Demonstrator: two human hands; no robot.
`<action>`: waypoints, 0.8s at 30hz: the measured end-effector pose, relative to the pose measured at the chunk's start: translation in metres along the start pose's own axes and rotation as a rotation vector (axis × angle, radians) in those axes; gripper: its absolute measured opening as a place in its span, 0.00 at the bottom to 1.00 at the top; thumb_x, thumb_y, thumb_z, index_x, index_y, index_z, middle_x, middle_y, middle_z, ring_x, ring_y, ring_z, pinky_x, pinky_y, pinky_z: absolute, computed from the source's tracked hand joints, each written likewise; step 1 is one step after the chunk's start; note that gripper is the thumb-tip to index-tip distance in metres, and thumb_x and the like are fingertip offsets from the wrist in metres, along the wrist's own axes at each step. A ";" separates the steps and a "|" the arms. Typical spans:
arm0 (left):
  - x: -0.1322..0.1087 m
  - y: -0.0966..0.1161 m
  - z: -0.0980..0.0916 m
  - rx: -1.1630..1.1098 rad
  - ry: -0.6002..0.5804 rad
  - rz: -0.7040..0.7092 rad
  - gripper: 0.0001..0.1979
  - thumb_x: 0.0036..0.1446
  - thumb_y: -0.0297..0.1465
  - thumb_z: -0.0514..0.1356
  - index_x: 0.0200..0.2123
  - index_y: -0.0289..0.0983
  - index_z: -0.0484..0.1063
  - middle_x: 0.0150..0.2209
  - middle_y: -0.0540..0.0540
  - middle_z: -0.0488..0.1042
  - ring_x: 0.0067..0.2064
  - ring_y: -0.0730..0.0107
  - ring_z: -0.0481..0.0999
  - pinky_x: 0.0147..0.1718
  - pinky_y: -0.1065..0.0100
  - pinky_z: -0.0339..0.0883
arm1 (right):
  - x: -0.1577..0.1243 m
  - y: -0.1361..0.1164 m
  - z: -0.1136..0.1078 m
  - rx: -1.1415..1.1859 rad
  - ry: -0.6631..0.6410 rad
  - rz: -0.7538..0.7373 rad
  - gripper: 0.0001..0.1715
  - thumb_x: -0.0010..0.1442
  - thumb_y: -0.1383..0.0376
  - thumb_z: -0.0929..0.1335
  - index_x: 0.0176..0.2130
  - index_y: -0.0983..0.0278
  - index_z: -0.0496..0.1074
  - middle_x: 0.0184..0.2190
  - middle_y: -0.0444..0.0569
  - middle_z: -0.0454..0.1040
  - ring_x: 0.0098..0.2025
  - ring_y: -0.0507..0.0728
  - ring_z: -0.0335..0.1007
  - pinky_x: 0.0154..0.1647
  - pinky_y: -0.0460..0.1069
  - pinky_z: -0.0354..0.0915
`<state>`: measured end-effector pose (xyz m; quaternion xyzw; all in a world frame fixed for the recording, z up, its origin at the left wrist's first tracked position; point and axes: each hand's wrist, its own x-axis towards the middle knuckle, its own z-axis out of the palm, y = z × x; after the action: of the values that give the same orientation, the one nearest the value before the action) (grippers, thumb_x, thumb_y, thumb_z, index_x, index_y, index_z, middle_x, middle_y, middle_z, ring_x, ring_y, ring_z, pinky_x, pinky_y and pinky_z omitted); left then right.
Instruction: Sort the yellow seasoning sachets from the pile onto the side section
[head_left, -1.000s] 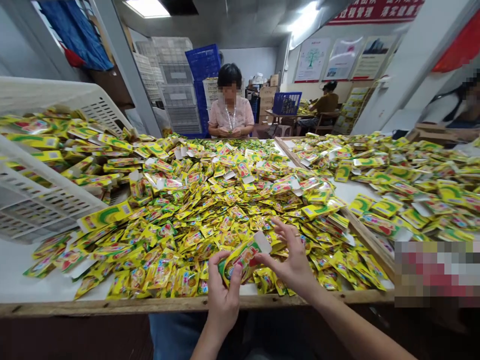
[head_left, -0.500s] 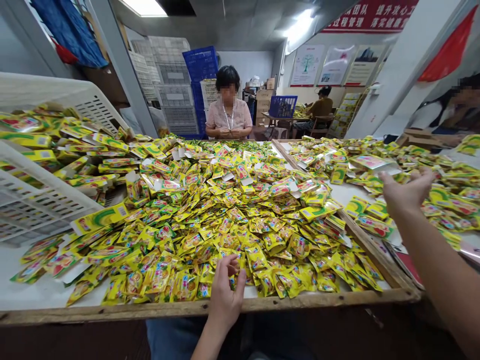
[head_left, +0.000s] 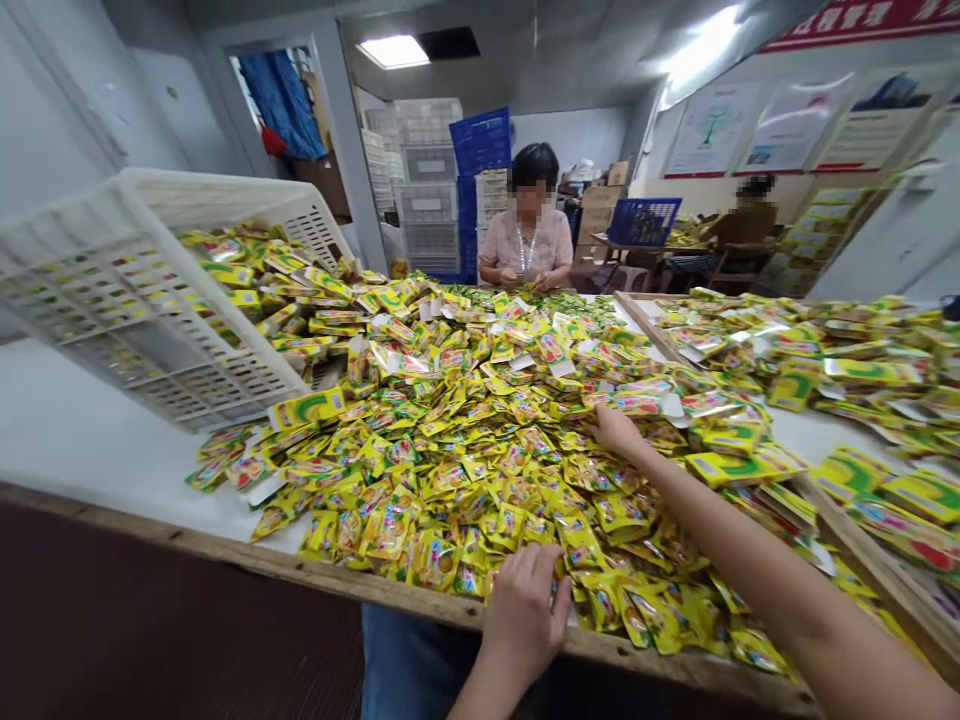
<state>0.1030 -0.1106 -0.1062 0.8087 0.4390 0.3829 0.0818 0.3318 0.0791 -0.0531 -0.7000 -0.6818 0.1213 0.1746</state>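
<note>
My left hand (head_left: pixel 523 605) rests at the wooden front edge, palm down. Its fingers bend over small yellow sachets (head_left: pixel 435 560), and the thumb stands apart from them. Stretched out over the heap, my right hand (head_left: pixel 618 432) is beside a flat yellow-and-pink carton (head_left: pixel 637 396) with a raised white end flap. Its fingertips are mostly hidden among the packs, so I cannot tell whether they grip the carton. Sachets fill the near part of the heap; open-ended cartons (head_left: pixel 405 362) lie behind them.
A white plastic crate (head_left: pixel 180 330) lies tipped at the left, spilling cartons. A wooden divider (head_left: pixel 844 525) separates more cartons (head_left: pixel 926 495) at the right. Across the table sits a person (head_left: pixel 529 235) handling something small. Stacked crates (head_left: pixel 427 190) stand behind.
My right hand has moved from the cartons beyond the divider into the middle heap. My left hand has turned palm down onto the sachets. The view has swung left.
</note>
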 end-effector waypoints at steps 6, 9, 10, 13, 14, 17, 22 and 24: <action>0.008 -0.009 -0.020 -0.148 0.122 0.022 0.06 0.56 0.28 0.54 0.38 0.39 0.67 0.32 0.47 0.73 0.35 0.66 0.73 0.34 0.66 0.70 | -0.012 0.010 -0.015 -0.034 -0.067 -0.177 0.11 0.57 0.60 0.67 0.31 0.67 0.73 0.31 0.51 0.74 0.34 0.57 0.70 0.34 0.50 0.65; 0.049 -0.049 -0.061 0.059 0.149 -0.247 0.06 0.58 0.30 0.53 0.37 0.38 0.68 0.36 0.45 0.73 0.41 0.67 0.73 0.44 0.66 0.68 | -0.029 0.013 -0.025 0.004 -0.019 -0.216 0.14 0.56 0.58 0.65 0.31 0.65 0.73 0.24 0.51 0.74 0.29 0.58 0.69 0.29 0.49 0.61; 0.067 -0.068 -0.076 0.112 0.155 -0.331 0.08 0.60 0.29 0.51 0.40 0.36 0.67 0.40 0.42 0.73 0.45 0.65 0.72 0.48 0.64 0.66 | -0.036 0.011 -0.028 0.034 -0.006 -0.211 0.17 0.56 0.55 0.64 0.34 0.65 0.73 0.23 0.50 0.74 0.28 0.58 0.69 0.28 0.49 0.60; 0.122 -0.125 -0.106 0.193 0.103 -0.448 0.13 0.60 0.27 0.53 0.49 0.31 0.65 0.51 0.36 0.67 0.56 0.59 0.65 0.56 0.59 0.58 | -0.055 -0.004 -0.035 0.352 -0.029 -0.108 0.25 0.53 0.47 0.65 0.39 0.65 0.71 0.24 0.49 0.75 0.26 0.56 0.70 0.26 0.48 0.62; 0.136 -0.140 -0.109 0.209 0.062 -0.483 0.14 0.59 0.26 0.55 0.49 0.31 0.66 0.52 0.36 0.67 0.57 0.57 0.64 0.57 0.57 0.57 | -0.061 -0.012 -0.037 0.509 -0.057 -0.050 0.27 0.50 0.46 0.68 0.39 0.66 0.71 0.25 0.49 0.76 0.26 0.56 0.70 0.26 0.48 0.62; 0.159 -0.171 -0.108 0.220 -0.080 -0.586 0.15 0.59 0.31 0.59 0.48 0.33 0.67 0.50 0.40 0.69 0.52 0.58 0.69 0.51 0.52 0.64 | -0.078 -0.038 -0.041 0.847 -0.172 0.084 0.35 0.39 0.50 0.75 0.43 0.66 0.71 0.26 0.46 0.76 0.26 0.53 0.70 0.27 0.47 0.63; 0.161 -0.181 -0.110 0.162 -0.161 -0.647 0.15 0.60 0.36 0.58 0.48 0.35 0.67 0.48 0.43 0.70 0.46 0.63 0.72 0.45 0.55 0.69 | -0.091 -0.056 -0.036 0.960 -0.268 0.118 0.23 0.37 0.55 0.77 0.31 0.66 0.74 0.24 0.44 0.75 0.25 0.51 0.69 0.26 0.45 0.65; 0.158 -0.176 -0.118 0.101 -0.120 -0.623 0.12 0.60 0.34 0.57 0.45 0.34 0.69 0.47 0.42 0.71 0.48 0.61 0.71 0.47 0.55 0.67 | -0.093 -0.058 -0.031 0.996 -0.257 0.121 0.21 0.38 0.54 0.77 0.27 0.64 0.71 0.21 0.42 0.73 0.23 0.50 0.68 0.24 0.46 0.66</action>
<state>-0.0413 0.0927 -0.0206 0.6596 0.6784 0.2688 0.1804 0.2876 -0.0155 -0.0073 -0.5496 -0.5158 0.5260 0.3940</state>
